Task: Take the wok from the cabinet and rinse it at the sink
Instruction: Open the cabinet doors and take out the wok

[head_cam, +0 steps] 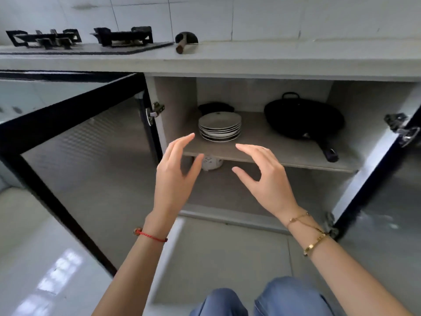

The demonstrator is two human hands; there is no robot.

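A black wok [303, 118] with a loop handle at the back and a long handle [328, 150] pointing toward me sits on the right of the cabinet's middle shelf [268, 147]. Both cabinet doors stand open. My left hand [176, 174] and my right hand [264, 176] hover in front of the shelf's edge, fingers spread and relaxed, holding nothing. The wok lies to the right of both hands, apart from them. No sink is in view.
A stack of white plates [219, 126] sits left of the wok, a dark item behind it. A white pot [211, 161] stands under the shelf. The open left door [75, 137] and right door [376, 160] flank the opening. Gas stove [79, 38] and a cleaver [185, 41] lie on the counter.
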